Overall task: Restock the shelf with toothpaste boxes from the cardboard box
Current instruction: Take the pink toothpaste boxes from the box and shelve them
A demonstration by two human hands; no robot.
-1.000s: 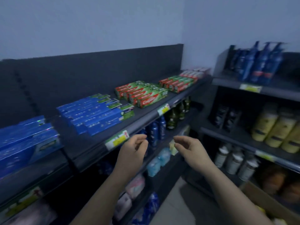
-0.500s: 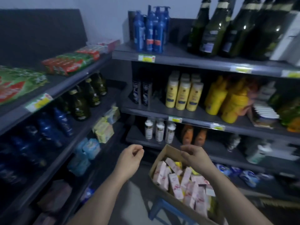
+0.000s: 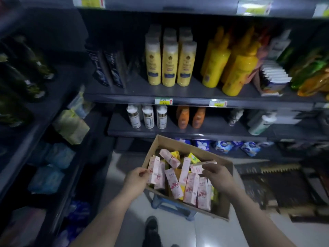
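Far left: dark bottles [image 3: 26, 73] and pale packets [image 3: 71, 125] stand on a side shelf [image 3: 21, 147], well left of the left grip and higher.
Left grip [image 3: 137, 179]: narrow, thumb and forefinger pinching the left edge of an upright pink box [image 3: 154, 168] at the left wall of the carton.
Between the grips: pink toothpaste boxes [image 3: 190, 184] stand and lean in a loose jumble, none of them on a shelf. A few yellow boxes [image 3: 175, 155] show just beyond them.
Cardboard box [image 3: 224, 205]: open-topped, directly beneath both grips, resting on a blue stool [image 3: 170, 207] on the pale floor [image 3: 204, 234].
Right grip [image 3: 217, 175]: narrow, fingers curled on a crosswise pink box [image 3: 197, 166] lying atop the pile.
Beyond the grips: a facing shelf [image 3: 178, 99] carries cream bottles [image 3: 169, 63]. On the tier under it stand white bottles [image 3: 147, 118] and orange bottles [image 3: 190, 117].
Right of the right grip, higher: yellow bottles [image 3: 238, 68] crowd the same facing shelf.
Nearer than the grips: a dark shoe [image 3: 151, 227] on the floor, just in front of the stool.
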